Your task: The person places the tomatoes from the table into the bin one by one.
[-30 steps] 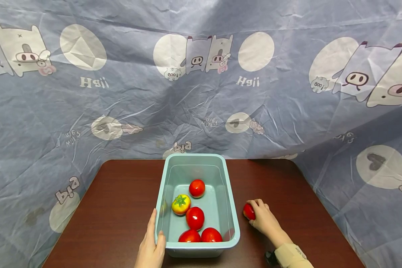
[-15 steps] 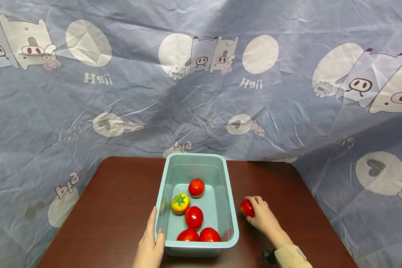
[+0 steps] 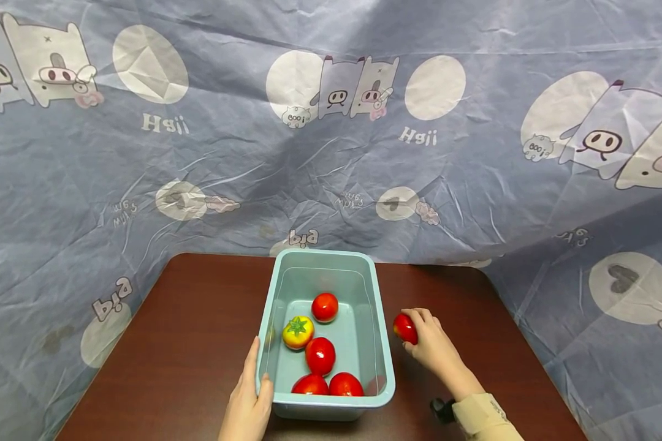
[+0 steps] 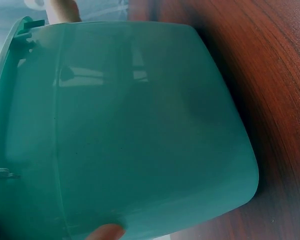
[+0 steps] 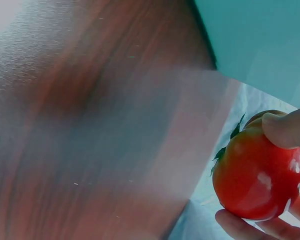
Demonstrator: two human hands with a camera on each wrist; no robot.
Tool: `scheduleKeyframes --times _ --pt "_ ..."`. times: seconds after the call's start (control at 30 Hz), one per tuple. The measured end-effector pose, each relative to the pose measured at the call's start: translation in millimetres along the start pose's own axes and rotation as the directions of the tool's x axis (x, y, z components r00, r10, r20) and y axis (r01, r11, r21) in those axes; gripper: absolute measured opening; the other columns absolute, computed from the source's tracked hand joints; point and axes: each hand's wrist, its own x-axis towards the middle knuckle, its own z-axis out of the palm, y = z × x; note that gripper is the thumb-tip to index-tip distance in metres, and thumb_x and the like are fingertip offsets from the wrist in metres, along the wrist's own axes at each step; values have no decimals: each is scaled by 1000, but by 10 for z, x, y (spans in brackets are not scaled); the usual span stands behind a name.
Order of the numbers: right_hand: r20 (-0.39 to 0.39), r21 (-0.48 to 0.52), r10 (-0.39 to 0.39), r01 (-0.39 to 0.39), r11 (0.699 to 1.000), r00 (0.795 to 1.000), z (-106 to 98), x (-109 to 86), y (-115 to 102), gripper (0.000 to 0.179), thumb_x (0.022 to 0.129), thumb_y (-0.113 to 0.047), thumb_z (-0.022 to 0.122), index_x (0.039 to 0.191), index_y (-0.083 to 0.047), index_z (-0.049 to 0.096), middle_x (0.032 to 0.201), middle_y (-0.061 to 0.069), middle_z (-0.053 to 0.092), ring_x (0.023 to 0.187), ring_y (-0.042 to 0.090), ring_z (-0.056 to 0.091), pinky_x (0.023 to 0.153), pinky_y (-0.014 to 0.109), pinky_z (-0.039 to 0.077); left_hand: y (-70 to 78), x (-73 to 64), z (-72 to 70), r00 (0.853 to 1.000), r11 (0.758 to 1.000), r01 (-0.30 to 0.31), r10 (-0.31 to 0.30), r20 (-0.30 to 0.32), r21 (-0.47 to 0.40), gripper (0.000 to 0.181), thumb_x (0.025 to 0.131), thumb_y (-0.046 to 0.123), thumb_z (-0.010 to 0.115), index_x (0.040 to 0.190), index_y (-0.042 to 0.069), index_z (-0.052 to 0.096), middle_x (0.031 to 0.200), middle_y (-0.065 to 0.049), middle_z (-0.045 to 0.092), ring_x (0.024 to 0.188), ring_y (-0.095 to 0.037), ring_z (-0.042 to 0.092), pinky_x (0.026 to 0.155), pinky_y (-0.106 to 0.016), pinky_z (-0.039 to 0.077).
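Observation:
My right hand [image 3: 433, 346] grips a red tomato [image 3: 405, 329] just right of the bin, fingers and thumb around it. In the right wrist view this tomato [image 5: 257, 175] shows green leaves at its stem end. A light teal plastic bin [image 3: 386, 361] stands on the table. My left hand [image 3: 245, 398] rests on its near left corner, fingers straight along the left side and thumb on the front. Several tomatoes lie inside: red ones, such as the far tomato [image 3: 325, 307], and a yellow-topped tomato [image 3: 298, 332] with a green leaf crown. The front rim partly hides the two nearest.
The dark brown wooden table [image 3: 215, 318] extends on both sides of the bin. Behind it hangs a creased grey-blue cloth [image 3: 320, 165] with cartoon pigs. A small black object [image 3: 442, 410] shows beside the right sleeve [image 3: 482, 416].
My right hand has raised the tomato and moved it slightly left, closer to the bin. My left hand stays at the bin's corner. The head view has shifted a little.

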Motion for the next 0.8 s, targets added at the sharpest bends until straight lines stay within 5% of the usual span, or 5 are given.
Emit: scheduleKeyframes --times 0.8 --pt "-89 -5 -92 92 996 992 -349 208 -276 69 70 -3 83 133 -3 55 130 20 53 113 42 52 88 56 53 -3 1 -3 1000 1000 -9 9 6 -2 64 96 12 49 155 21 28 145 -21 50 113 -38 61 92 -56 49"
